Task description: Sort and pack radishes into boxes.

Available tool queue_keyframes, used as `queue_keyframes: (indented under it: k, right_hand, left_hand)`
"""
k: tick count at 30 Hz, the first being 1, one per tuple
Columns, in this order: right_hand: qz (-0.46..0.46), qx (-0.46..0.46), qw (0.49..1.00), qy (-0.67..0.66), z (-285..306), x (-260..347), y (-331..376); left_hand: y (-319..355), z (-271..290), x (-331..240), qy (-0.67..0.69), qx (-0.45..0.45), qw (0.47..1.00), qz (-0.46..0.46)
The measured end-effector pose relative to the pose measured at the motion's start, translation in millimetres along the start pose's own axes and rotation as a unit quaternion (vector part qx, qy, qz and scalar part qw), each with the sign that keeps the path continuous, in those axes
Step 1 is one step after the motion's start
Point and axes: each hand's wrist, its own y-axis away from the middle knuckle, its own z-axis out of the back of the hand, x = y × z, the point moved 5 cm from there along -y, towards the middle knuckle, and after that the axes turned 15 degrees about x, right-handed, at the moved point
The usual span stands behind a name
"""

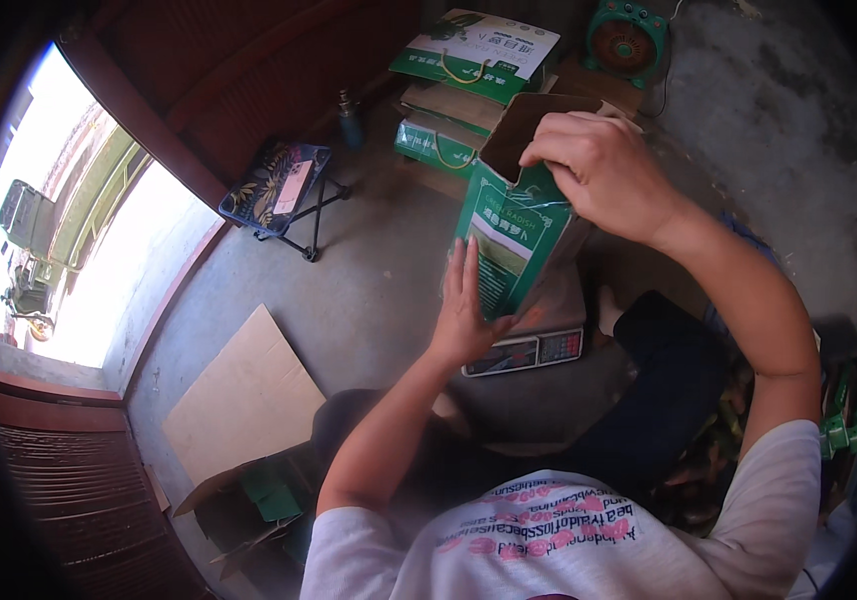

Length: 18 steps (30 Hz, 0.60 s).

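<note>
A tall green cardboard gift box [532, 228] with its top open stands in front of me, tilted slightly. My right hand [594, 165] has its fingers closed on the box's upper edge. Lower down, my left hand [464, 315] lies with stretched fingers against the box's printed side, the thumb apart near the bottom corner. Beneath the box is a digital weighing scale [561, 347], its keypad and display facing me. The box's inner bottom is hidden from this view.
Several green-and-white boxes [434, 143] are stacked beyond, beside a green fan [626, 45]. A folding stool [269, 190] bearing a phone [294, 187] stands left, near a bottle [351, 122]. Flat cardboard [239, 395] lies lower left; more green cartons [849, 410] sit at right.
</note>
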Motion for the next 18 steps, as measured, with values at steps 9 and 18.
queue_keyframes:
  k: [9,18]
  right_hand:
    - [-0.026,-0.045,0.998,-0.038,-138,112,-21]
    - [-0.045,-0.103,0.983,-0.145,-178,118,26]
  left_hand:
    - [1,-66,160,0.334,0.037,0.941,-0.042]
    - [18,-64,153,0.108,0.112,0.984,0.088]
